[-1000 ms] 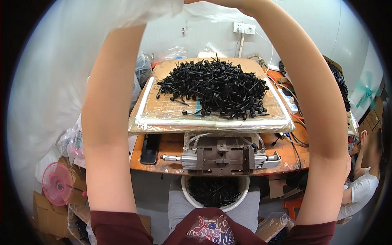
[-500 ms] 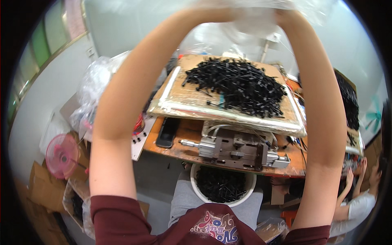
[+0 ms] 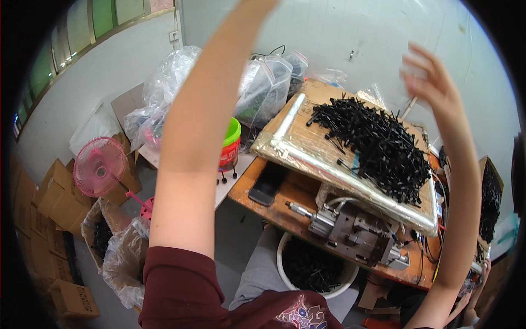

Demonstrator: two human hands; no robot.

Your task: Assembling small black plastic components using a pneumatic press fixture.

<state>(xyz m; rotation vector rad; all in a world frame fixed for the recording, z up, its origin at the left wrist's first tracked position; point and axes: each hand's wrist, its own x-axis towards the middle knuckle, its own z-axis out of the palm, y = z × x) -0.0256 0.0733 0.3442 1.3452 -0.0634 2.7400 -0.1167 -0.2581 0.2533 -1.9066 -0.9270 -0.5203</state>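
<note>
My right hand is raised at the upper right, fingers apart, slightly blurred, with nothing in it. My left forearm reaches up past the top edge, so the left hand itself is cut off. Below and between the arms lies a heap of black, thin-stemmed plastic parts on a cardboard board wrapped in clear film with white edging. Under the board's front edge sits a metal fixture with cylinders on the orange-brown bench. A white bucket of similar black parts stands between my legs.
A dark phone lies on the bench. Left of it are a red and green tub and clear plastic bags. Farther left stand a pink fan, cartons and a lined bin. Another person's hand shows at the lower right.
The hands have moved apart, and the clear plastic that was between them overhead is gone from there. My right hand has come lower into view. The view has turned left.
</note>
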